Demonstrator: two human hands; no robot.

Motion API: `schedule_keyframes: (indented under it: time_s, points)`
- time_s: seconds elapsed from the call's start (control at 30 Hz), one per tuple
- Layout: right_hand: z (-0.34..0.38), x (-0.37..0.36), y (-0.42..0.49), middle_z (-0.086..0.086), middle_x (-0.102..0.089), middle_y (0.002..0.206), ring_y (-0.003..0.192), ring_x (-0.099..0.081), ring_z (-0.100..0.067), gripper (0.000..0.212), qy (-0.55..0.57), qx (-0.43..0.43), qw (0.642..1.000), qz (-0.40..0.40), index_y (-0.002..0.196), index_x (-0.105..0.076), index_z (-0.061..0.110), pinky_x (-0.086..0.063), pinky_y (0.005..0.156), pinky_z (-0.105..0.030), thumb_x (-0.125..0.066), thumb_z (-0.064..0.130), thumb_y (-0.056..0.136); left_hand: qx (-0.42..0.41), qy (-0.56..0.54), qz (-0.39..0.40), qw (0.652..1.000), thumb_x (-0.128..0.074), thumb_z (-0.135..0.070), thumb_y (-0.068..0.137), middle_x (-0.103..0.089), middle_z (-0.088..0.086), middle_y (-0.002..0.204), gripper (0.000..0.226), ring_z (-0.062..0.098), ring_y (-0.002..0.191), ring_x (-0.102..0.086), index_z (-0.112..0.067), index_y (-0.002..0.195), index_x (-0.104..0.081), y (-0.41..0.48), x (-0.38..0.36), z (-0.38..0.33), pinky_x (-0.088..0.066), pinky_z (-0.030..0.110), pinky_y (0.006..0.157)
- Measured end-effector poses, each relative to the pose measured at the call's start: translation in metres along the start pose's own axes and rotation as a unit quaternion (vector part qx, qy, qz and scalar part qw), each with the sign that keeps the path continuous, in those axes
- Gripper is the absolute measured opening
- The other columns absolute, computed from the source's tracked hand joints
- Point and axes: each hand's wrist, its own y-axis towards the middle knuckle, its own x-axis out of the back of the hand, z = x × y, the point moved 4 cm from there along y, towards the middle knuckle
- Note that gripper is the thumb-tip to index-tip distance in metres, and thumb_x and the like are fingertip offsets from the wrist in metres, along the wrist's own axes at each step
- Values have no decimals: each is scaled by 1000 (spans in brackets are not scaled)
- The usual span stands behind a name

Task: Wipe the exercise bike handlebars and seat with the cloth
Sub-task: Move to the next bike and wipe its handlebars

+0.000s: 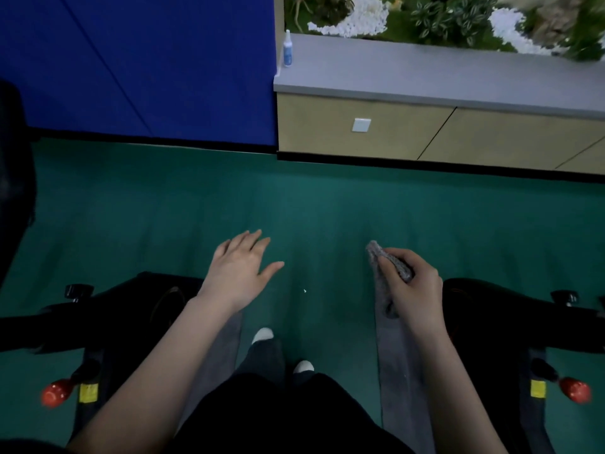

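Pinching a bunched, grey patterned cloth [376,253] between curled fingers and thumb, the right hand [412,290] is hovering above the floor, with the cloth's top end poking up past the knuckles. The left hand [239,273] is hanging level with it and well apart, palm down, fingers straight and spread, holding nothing. Nearest the camera, a dark-clothed lap [278,414] is filling the bottom middle, and two white shoe tips [263,334] are showing just beyond it. Two long grey strips [222,352] are running down beneath the forearms; whether the right one is a hanging part of the cloth is impossible to tell. A black exercise bike frame on the left [124,299] and a second black frame on the right [491,306] are flanking the person, each carrying a red rounded knob [54,393] and a yellow label [88,393] low down. Neither hand is touching either frame, and which parts are handlebars or seat is not clear. A dark green carpeted floor [327,208] is stretching away between them. Beyond it, a blue wall panel [147,60] is standing on the left and a beige cabinet [409,139] under a grey countertop [425,70] on the right. A small white and blue bottle [287,49] is standing upright at the countertop's left end, and green plants among white pebbles [451,14] are lying behind it.
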Motion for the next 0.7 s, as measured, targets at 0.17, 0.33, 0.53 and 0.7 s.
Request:
schedule_keyframes:
  time_s: [0.17, 0.33, 0.53, 0.7]
  points:
    - [13, -20, 56, 16, -67, 82, 77, -61, 5, 9, 8, 13, 1000, 22, 88, -68, 25, -41, 67, -1, -68, 17, 86, 32, -9, 12, 999, -34, -57, 96, -20, -1, 158, 64, 16, 146, -14, -20, 148, -31, 39, 5, 16, -11, 37, 117]
    - [38, -56, 125, 22, -63, 81, 77, -58, 17, 12, -7, 47, 998, 52, 87, -66, 27, -37, 65, 3, -68, 15, 86, 58, -27, 13, 998, -36, -56, 96, -26, -1, 156, 62, 16, 144, -18, -20, 146, -34, 103, 13, 34, -14, 36, 116]
    - [62, -98, 214, 5, -68, 90, 83, -62, -7, 10, -52, 55, 995, 72, 96, -71, 16, -38, 68, 1, -68, 17, 87, 83, -41, 16, 996, -37, -56, 95, -29, 0, 155, 61, 16, 143, -21, -19, 144, -37, 186, 36, 64, -17, 37, 115]
    - [85, -124, 273, 7, -67, 87, 79, -60, 2, 9, -52, 59, 993, 88, 95, -71, 16, -38, 67, 2, -67, 16, 87, 109, -52, 6, 993, -37, -55, 96, -30, 1, 154, 61, 17, 143, -22, -19, 144, -37, 237, 63, 89, -18, 37, 114]
